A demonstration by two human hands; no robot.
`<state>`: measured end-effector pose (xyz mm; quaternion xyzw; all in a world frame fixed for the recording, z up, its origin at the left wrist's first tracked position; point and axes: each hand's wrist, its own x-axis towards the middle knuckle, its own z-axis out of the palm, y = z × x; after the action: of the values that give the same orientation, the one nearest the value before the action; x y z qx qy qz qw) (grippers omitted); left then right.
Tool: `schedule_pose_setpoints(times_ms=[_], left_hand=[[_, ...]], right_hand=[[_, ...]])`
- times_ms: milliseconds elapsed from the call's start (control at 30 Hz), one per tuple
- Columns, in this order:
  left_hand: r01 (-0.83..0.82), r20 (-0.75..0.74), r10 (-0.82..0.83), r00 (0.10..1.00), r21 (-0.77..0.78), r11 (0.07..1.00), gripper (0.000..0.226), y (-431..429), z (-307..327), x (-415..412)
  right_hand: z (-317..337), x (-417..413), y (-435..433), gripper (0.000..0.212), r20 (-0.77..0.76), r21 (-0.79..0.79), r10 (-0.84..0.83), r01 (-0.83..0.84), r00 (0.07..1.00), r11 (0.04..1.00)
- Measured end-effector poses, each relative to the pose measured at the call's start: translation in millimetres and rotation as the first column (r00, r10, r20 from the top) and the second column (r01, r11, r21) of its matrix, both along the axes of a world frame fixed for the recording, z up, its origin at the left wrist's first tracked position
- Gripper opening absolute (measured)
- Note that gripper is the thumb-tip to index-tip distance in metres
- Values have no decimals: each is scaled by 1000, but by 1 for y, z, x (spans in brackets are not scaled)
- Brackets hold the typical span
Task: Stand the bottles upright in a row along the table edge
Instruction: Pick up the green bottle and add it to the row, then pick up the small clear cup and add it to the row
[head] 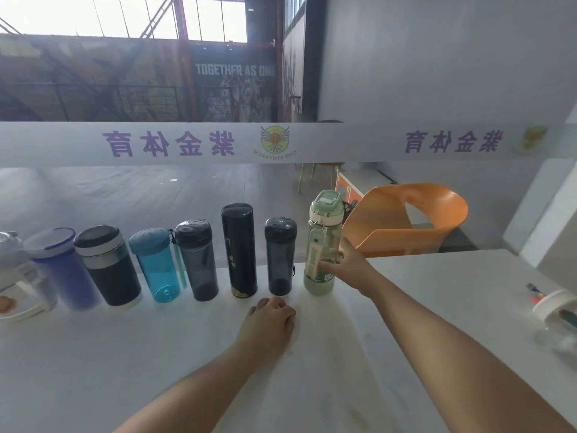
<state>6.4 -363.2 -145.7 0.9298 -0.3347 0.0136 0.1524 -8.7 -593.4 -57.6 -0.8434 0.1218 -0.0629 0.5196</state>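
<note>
Several bottles stand upright in a row along the far edge of the white table [187, 354]. From the left: a purple bottle [62, 270], a black and silver flask [109, 267], a teal bottle [157, 267], a smoky grey bottle [198, 260], a tall black flask [239, 250], a dark grey bottle [280, 257] and a pale green bottle [321, 245] at the right end. My right hand [346, 264] is wrapped around the green bottle's lower half. My left hand [271, 320] rests on the table in front of the dark grey bottle, fingers curled, holding nothing.
A clear container [12, 260] stands at the far left beside a white plate [18, 307]. A white cup with pens [552, 304] lies at the right edge. An orange chair [406, 220] stands behind the table. A glass wall runs just beyond the bottles.
</note>
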Motion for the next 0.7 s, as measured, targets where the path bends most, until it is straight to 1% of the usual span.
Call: schedule_pose_setpoints(times_ms=[67, 167, 300, 400, 467, 600, 700], left_hand=[[3, -20, -3, 1000, -16, 1000, 37, -4, 3, -4], [44, -22, -45, 999, -37, 998, 37, -20, 9, -13], [119, -16, -120, 993, -69, 990, 37, -61, 19, -35], [168, -18, -171, 985, -101, 981, 37, -105, 24, -61], [220, -19, -223, 975, -110, 969, 37, -135, 26, -80], [320, -15, -324, 946, -120, 940, 37, -190, 26, -119], [385, -10, -388, 922, -104, 917, 39, -220, 26, -142]], right_hand=[[-9, -14, -4, 96, -52, -48, -12, 10, 999, 999], [-17, -43, -18, 86, -111, -134, -106, 91, 988, 987], [-12, -97, -48, 67, -93, -271, -207, 175, 974, 947], [-4, -147, -86, 59, -66, -353, -288, 248, 955, 902], [-1, -183, -117, 57, -47, -413, -372, 321, 927, 852], [0, -251, -174, 57, -16, -565, -535, 434, 844, 702], [2, -294, -201, 56, -18, -617, -643, 498, 765, 610]])
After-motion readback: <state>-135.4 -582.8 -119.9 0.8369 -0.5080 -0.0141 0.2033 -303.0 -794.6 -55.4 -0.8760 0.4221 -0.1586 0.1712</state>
